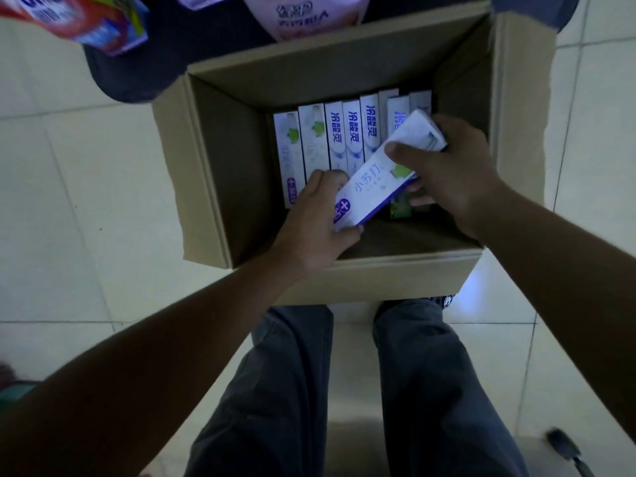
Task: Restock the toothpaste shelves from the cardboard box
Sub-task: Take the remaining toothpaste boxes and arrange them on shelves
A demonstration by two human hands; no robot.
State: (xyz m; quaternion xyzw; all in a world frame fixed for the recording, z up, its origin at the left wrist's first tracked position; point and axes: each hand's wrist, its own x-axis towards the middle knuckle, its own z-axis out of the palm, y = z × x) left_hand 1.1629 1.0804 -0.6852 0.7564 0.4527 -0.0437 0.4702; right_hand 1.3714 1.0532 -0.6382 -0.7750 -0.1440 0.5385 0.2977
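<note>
- A cardboard box stands open on a tiled floor, just ahead of the person's legs. A row of toothpaste cartons is stood on edge against its far wall.
- One white-and-purple carton is held tilted above that row, within the box's opening, with its higher end to the right.
- The right hand is closed round the higher end, with the thumb laid across the printed face and the fingers curled behind.
- The left hand is curled round the lower end, with the thumb tucked under the corner.
- A green-printed carton is glimpsed just beneath, by the right fingers; whether it is also gripped cannot be told.
- The step in hand is judged to be lifting stock out of the box for the shelf.
- The carton is best raised straight up past the rim before it is swung aside, so that no flap is caught.
- Since the card looks thin, pressure is better kept on the edges and ends than on the broad faces.
- The standing row should not be knocked over, so later picks stay easy.
- Only blurred coloured packs are seen at the top edge; the toothpaste shelf itself is not shown.
</note>
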